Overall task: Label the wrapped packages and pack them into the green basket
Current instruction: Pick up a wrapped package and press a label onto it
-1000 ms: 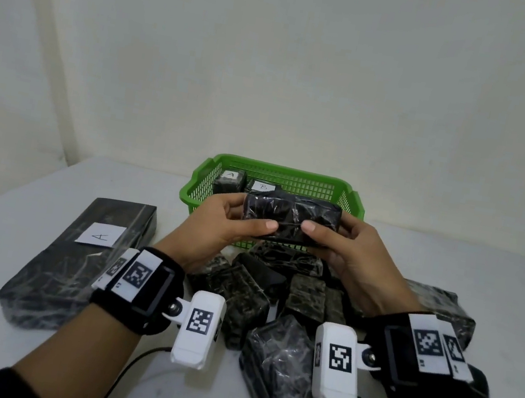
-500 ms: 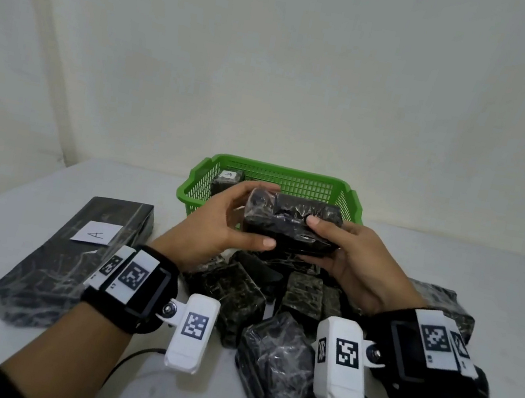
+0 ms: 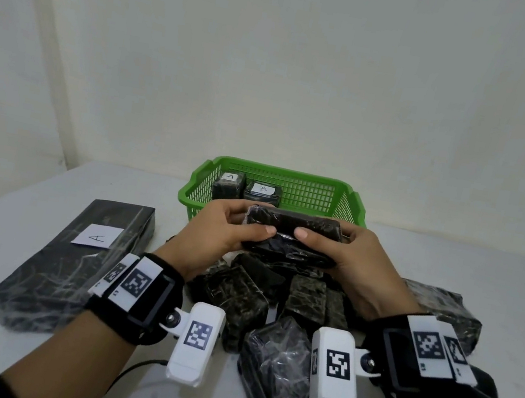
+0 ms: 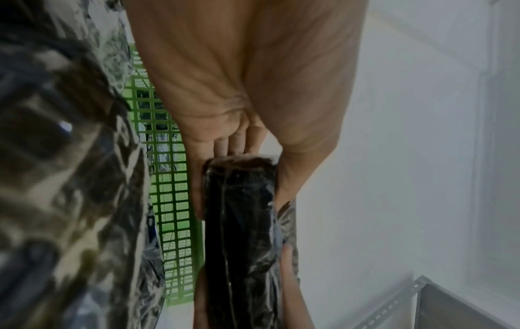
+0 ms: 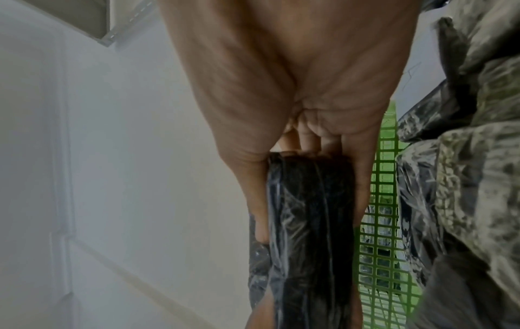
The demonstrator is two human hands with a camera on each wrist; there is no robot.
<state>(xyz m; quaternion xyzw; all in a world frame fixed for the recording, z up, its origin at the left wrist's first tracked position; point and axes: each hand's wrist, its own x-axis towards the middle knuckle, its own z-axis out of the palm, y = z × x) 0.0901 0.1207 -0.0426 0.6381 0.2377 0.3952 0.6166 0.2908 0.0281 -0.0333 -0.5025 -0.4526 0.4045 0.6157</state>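
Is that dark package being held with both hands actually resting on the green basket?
Cannot tell. In the head view the held package overlaps the green basket near rim; the wrist views show mesh beside it, but neither contact nor a gap plainly.

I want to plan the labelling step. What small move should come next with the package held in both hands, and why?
Probably stick a label on it: the held package, gripped by left hand and right hand, shows no label, while both packages in the green basket do.
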